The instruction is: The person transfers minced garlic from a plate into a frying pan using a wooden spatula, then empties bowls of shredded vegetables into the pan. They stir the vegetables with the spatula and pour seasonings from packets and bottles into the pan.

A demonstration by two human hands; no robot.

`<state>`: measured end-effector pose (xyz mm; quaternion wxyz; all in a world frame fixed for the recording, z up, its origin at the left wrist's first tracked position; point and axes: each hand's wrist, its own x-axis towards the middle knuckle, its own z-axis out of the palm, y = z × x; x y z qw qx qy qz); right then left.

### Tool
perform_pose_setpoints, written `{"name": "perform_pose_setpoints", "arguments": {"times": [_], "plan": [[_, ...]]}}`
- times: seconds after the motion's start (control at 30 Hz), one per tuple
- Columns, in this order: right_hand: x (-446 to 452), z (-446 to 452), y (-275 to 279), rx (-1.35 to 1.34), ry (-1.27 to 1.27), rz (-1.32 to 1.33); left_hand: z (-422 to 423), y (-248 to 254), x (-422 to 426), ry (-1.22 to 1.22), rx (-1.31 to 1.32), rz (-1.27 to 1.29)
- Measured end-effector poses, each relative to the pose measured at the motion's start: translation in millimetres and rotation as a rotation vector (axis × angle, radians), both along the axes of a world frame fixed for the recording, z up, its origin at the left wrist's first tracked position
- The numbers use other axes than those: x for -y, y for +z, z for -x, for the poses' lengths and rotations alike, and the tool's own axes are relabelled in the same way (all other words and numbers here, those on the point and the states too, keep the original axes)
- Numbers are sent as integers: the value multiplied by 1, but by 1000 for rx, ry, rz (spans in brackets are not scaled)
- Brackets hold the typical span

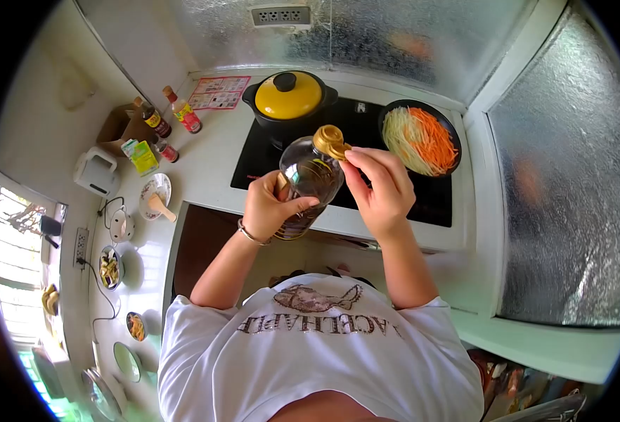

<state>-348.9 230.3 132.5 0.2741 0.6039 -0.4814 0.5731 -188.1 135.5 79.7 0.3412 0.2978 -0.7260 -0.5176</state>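
Note:
My left hand [273, 206] is wrapped round the body of a large clear bottle [313, 171] with dark contents low in it. The bottle is tilted, its gold neck [328, 135] pointing away from me over the front of the stove. With thumb and fingertips pressed together, my right hand [382, 190] pinches the gold flip cap [339, 152], which is lifted to the side of the neck. Behind the bottle stands a black pot with a yellow lid [289, 96]. To the right, a black pan [407, 166] holds shredded orange and pale green vegetables.
The black cooktop [422, 200] is set in a white counter. On the left are sauce bottles [183, 112], a yellow-green packet [140, 156], a plate with a wooden spatula [159, 204], and bowls of cut food [110, 267]. A frosted glass panel [570, 176] borders the right side.

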Motion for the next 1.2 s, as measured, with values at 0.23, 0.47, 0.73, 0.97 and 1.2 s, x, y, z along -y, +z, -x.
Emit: {"name": "perform_pose_setpoints", "arguments": {"times": [0.23, 0.47, 0.73, 0.97, 1.2], "plan": [[34, 15, 34, 127, 233, -273, -4, 7, -15, 96, -108, -57], [104, -56, 37, -55, 314, -452, -68, 0, 40, 265, -94, -69], [251, -144, -9, -27, 321, -586, -129, -43, 194, 415, -149, -67], [352, -154, -134, 483, 190, -850, -111, -98, 335, 282, -544, -369], [440, -170, -165, 695, 385, -1071, -83, -143, 414, 181, -773, -570]]}}
